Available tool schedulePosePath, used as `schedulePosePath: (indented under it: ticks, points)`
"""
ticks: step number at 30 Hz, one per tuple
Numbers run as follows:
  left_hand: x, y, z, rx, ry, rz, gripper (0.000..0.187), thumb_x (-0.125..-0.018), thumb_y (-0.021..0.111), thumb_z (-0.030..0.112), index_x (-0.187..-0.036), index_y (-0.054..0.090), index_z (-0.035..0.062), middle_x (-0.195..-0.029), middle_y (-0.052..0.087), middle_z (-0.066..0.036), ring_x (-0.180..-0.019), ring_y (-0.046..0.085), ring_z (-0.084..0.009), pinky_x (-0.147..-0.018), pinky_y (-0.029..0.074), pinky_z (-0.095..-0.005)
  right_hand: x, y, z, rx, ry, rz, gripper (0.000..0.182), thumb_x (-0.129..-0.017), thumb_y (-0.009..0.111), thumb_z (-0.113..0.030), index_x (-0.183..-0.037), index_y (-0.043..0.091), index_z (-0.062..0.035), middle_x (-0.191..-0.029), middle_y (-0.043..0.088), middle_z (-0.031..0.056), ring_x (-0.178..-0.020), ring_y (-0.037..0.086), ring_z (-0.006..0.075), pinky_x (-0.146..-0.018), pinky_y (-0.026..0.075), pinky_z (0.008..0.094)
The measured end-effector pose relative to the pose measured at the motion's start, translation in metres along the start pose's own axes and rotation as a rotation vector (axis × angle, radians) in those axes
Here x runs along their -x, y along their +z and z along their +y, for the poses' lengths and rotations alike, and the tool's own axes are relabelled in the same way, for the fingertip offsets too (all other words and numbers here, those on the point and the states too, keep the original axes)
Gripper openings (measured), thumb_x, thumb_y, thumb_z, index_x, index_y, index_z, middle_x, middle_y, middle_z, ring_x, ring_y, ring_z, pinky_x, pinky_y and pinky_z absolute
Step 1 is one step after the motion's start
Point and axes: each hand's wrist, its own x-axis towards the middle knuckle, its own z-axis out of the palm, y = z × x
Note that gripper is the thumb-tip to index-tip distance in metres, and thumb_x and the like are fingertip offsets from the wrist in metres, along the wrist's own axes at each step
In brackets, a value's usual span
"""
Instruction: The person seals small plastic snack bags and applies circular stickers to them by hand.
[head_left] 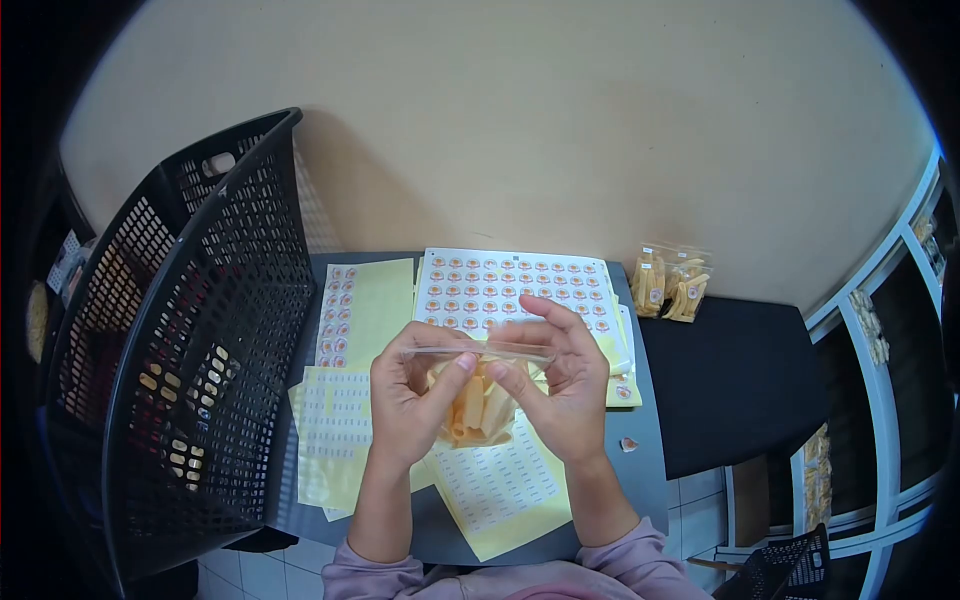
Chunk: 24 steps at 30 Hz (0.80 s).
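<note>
A clear plastic bag of pale yellow stick-shaped snacks hangs upright between my two hands, above the table. My left hand pinches the left part of its top edge between thumb and fingers. On the right part of that edge, my right hand grips with thumb and fingers, its index finger raised. Behind the hands lies a white sheet of round orange stickers. Below the bag is a yellow-backed sheet of small printed labels.
A tall black basket stands on the left. More label sheets lie beside it. Filled snack bags stand at the back right by a black cloth surface. A loose sticker lies near the right edge. Metal shelving is far right.
</note>
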Motion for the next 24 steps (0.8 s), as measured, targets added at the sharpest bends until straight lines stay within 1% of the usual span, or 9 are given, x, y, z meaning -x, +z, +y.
schedulePosePath:
  ticks: [2, 4, 6, 7, 10, 16, 18, 19, 24]
  points:
    - [0.001, 0.001, 0.000, 0.009, 0.034, 0.041, 0.014, -0.074, 0.059, -0.001, -0.085, 0.051, 0.0004, -0.081, 0.058, -0.007, -0.079, 0.056, -0.0123, -0.073, 0.044, -0.0256, 0.000, -0.004, 0.002, 0.028, -0.007, -0.038, 0.041, -0.070, 0.066, -0.003, -0.107, 0.048, 0.0028, -0.070, 0.063, 0.0073, -0.073, 0.060, 0.0113, -0.075, 0.044, 0.0238]
    - [0.002, 0.003, 0.001, -0.010, 0.092, 0.087, 0.026, -0.073, 0.058, -0.004, -0.095, 0.045, 0.0009, -0.080, 0.059, -0.009, -0.077, 0.058, -0.0133, -0.072, 0.045, -0.0251, 0.001, -0.009, 0.001, 0.055, -0.013, -0.073, 0.040, -0.070, 0.066, -0.003, -0.106, 0.049, 0.0028, -0.069, 0.063, 0.0076, -0.070, 0.060, 0.0113, -0.073, 0.044, 0.0226]
    - [0.003, 0.007, 0.005, -0.010, 0.081, 0.087, 0.033, -0.073, 0.058, -0.005, -0.101, 0.040, 0.0012, -0.078, 0.059, -0.010, -0.076, 0.058, -0.0137, -0.071, 0.045, -0.0247, 0.002, -0.013, -0.005, 0.193, -0.004, -0.092, 0.036, -0.071, 0.065, -0.001, -0.104, 0.050, 0.0032, -0.070, 0.063, 0.0076, -0.070, 0.060, 0.0108, -0.068, 0.045, 0.0218]
    - [0.002, 0.008, 0.006, -0.008, 0.071, 0.084, 0.040, -0.073, 0.057, -0.005, -0.106, 0.036, 0.0016, -0.077, 0.060, -0.011, -0.074, 0.059, -0.0141, -0.070, 0.046, -0.0242, 0.002, -0.015, -0.006, 0.192, -0.005, -0.089, 0.036, -0.071, 0.065, -0.001, -0.104, 0.050, 0.0032, -0.070, 0.063, 0.0076, -0.070, 0.060, 0.0108, -0.068, 0.045, 0.0218]
    - [0.002, 0.014, 0.004, 0.011, 0.044, 0.083, 0.046, -0.072, 0.057, -0.005, -0.110, 0.032, 0.0017, -0.075, 0.060, -0.011, -0.072, 0.059, -0.0139, -0.067, 0.046, -0.0236, 0.002, -0.021, -0.007, 0.240, 0.027, -0.089, 0.033, -0.072, 0.064, 0.000, -0.103, 0.052, 0.0031, -0.069, 0.063, 0.0073, -0.071, 0.060, 0.0102, -0.065, 0.046, 0.0213]
    - [0.004, 0.014, 0.006, -0.091, 0.112, 0.125, 0.047, -0.071, 0.059, -0.005, -0.110, 0.034, 0.0016, -0.073, 0.061, -0.010, -0.071, 0.059, -0.0126, -0.066, 0.045, -0.0219, 0.001, -0.018, -0.008, 0.037, -0.018, -0.052, 0.024, -0.074, 0.062, -0.001, -0.096, 0.055, 0.0021, -0.081, 0.062, 0.0094, -0.079, 0.059, 0.0118, -0.069, 0.045, 0.0226]
    - [0.006, 0.013, 0.004, -0.081, 0.144, 0.096, 0.047, -0.070, 0.059, -0.005, -0.110, 0.035, 0.0018, -0.075, 0.061, -0.010, -0.072, 0.058, -0.0125, -0.067, 0.045, -0.0218, 0.001, -0.022, -0.004, 0.134, -0.064, -0.212, 0.017, -0.074, 0.061, -0.002, -0.090, 0.056, 0.0019, -0.084, 0.059, 0.0090, -0.080, 0.057, 0.0121, -0.070, 0.045, 0.0231]
    - [0.007, 0.013, 0.004, -0.070, 0.176, 0.070, 0.047, -0.070, 0.060, -0.005, -0.110, 0.036, 0.0020, -0.076, 0.061, -0.010, -0.073, 0.058, -0.0125, -0.068, 0.045, -0.0218, 0.002, -0.020, -0.004, 0.084, -0.055, -0.224, 0.012, -0.074, 0.060, -0.002, -0.085, 0.056, 0.0020, -0.081, 0.057, 0.0076, -0.077, 0.055, 0.0117, -0.069, 0.044, 0.0232]
    - [0.006, 0.016, 0.002, -0.051, 0.235, 0.054, 0.046, -0.069, 0.059, -0.006, -0.109, 0.037, 0.0020, -0.079, 0.058, -0.009, -0.078, 0.057, -0.0121, -0.070, 0.044, -0.0222, 0.005, -0.017, -0.010, 0.109, -0.057, -0.200, 0.009, -0.074, 0.060, -0.001, -0.082, 0.057, 0.0021, -0.080, 0.058, 0.0075, -0.076, 0.055, 0.0119, -0.068, 0.044, 0.0236]
